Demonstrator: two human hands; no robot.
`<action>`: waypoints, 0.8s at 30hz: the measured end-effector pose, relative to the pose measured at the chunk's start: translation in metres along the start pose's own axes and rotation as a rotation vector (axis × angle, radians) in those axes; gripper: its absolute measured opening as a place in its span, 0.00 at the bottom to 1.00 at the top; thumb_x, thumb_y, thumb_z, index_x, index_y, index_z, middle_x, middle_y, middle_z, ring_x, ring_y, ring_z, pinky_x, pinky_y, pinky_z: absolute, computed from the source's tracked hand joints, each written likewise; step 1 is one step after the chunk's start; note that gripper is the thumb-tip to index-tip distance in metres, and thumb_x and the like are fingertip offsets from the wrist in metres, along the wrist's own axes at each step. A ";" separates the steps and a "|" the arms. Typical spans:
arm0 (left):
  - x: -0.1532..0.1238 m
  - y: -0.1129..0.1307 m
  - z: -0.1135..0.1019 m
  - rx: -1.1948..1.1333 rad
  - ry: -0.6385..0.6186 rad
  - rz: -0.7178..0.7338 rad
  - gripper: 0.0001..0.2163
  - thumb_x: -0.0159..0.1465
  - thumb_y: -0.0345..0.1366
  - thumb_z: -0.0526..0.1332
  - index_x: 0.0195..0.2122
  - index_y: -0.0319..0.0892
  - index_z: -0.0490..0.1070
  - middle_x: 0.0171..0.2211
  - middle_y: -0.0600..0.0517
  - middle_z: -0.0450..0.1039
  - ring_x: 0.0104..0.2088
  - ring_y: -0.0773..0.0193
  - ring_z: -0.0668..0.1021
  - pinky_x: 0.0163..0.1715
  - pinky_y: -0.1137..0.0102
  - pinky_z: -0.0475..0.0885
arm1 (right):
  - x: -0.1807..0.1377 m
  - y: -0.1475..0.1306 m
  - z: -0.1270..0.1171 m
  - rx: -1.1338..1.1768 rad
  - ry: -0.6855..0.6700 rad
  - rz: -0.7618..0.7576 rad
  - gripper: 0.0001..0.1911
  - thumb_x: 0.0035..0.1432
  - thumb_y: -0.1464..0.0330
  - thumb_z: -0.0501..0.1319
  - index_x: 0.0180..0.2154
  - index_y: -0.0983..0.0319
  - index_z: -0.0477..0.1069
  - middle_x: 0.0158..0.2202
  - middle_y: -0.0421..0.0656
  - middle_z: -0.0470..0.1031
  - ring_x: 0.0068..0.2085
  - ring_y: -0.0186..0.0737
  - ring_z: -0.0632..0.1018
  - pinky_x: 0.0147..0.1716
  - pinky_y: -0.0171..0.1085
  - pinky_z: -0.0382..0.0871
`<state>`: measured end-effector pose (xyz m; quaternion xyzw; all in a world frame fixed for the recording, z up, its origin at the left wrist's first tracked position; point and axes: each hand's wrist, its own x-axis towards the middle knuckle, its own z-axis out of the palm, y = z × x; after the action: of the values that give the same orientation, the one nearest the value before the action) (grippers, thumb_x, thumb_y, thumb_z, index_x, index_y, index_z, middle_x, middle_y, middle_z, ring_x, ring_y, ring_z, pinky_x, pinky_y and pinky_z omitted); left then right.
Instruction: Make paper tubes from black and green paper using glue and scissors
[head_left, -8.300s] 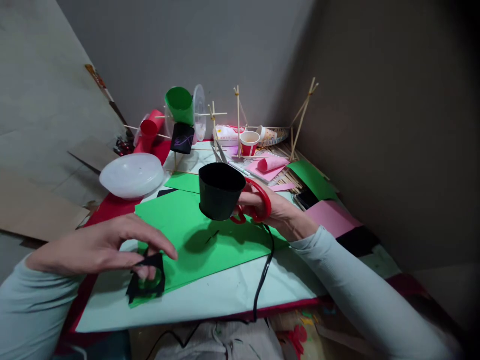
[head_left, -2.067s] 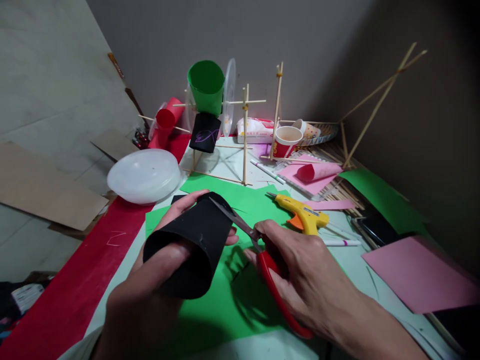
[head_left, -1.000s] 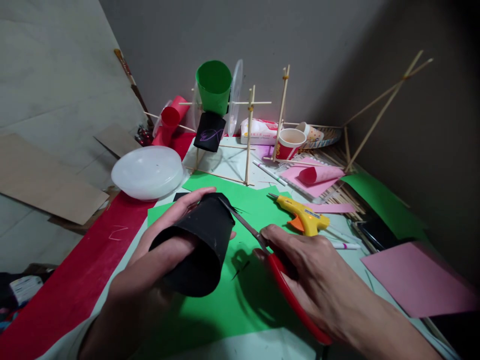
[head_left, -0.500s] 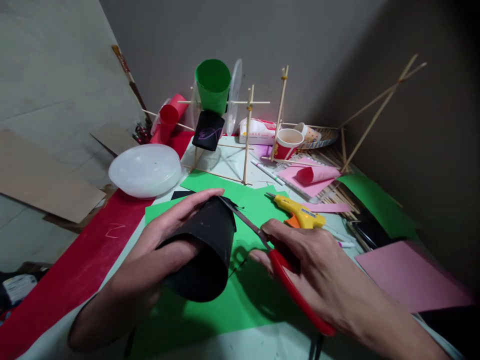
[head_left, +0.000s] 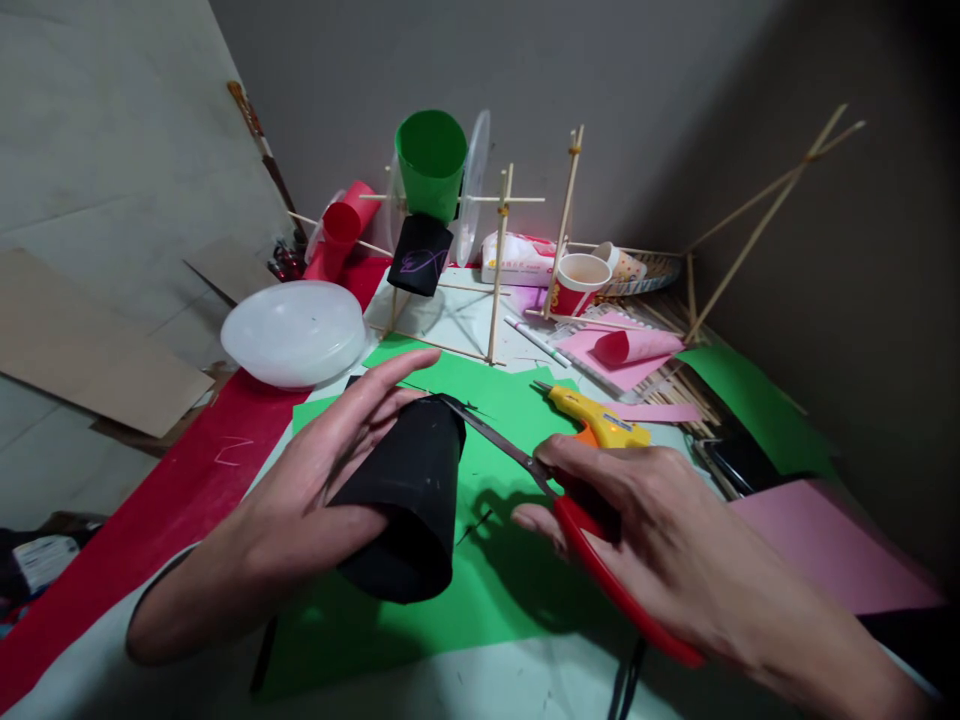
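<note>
**Black paper cup (head_left: 409,460) held to the scissors (head_left: 611,585)**

A large green sheet (head_left: 420,640) covers the near middle of the table, probably laid there as a working surface. Over it, the left hand (head_left: 300,510) is closed on the cup, thumb at the open near mouth and forefinger stretched out free; this grip seems chosen to steady the cup while leaving its far end exposed. The right hand (head_left: 652,530) is wrapped around the red handle from the right, and the blades reach left to that far end. How far apart they stand cannot be told. The yellow glue gun (head_left: 600,415) lies farther off, partly behind the right hand, perhaps parked within reach.

In the earliest picture, the left hand was down at the sheet's near left corner, away from the cup. Since half a second ago, its forefinger has lifted farther from the cup.
</note>
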<state>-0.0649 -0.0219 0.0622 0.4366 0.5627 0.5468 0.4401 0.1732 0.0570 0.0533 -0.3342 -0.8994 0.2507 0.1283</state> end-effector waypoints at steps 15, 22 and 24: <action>0.001 -0.004 -0.022 0.246 -0.225 0.132 0.34 0.55 0.38 0.68 0.64 0.65 0.69 0.56 0.57 0.77 0.60 0.53 0.77 0.52 0.73 0.76 | -0.004 0.003 -0.003 0.028 -0.115 0.007 0.17 0.72 0.57 0.55 0.30 0.57 0.62 0.22 0.34 0.66 0.22 0.32 0.63 0.23 0.36 0.56; 0.001 -0.009 -0.027 0.375 -0.250 0.152 0.35 0.58 0.39 0.67 0.66 0.71 0.63 0.55 0.60 0.75 0.58 0.57 0.77 0.54 0.74 0.74 | 0.000 0.004 0.000 0.041 -0.099 0.024 0.21 0.69 0.50 0.58 0.30 0.57 0.63 0.20 0.33 0.62 0.22 0.33 0.60 0.21 0.35 0.54; 0.000 -0.009 -0.026 0.390 -0.269 0.151 0.36 0.58 0.38 0.67 0.67 0.71 0.62 0.56 0.61 0.74 0.58 0.56 0.76 0.57 0.71 0.72 | 0.001 0.005 0.001 0.025 -0.087 0.017 0.20 0.69 0.49 0.59 0.31 0.57 0.66 0.21 0.33 0.63 0.22 0.33 0.60 0.21 0.35 0.54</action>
<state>-0.0907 -0.0278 0.0531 0.6230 0.5595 0.3964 0.3764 0.1750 0.0606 0.0502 -0.3288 -0.8982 0.2773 0.0912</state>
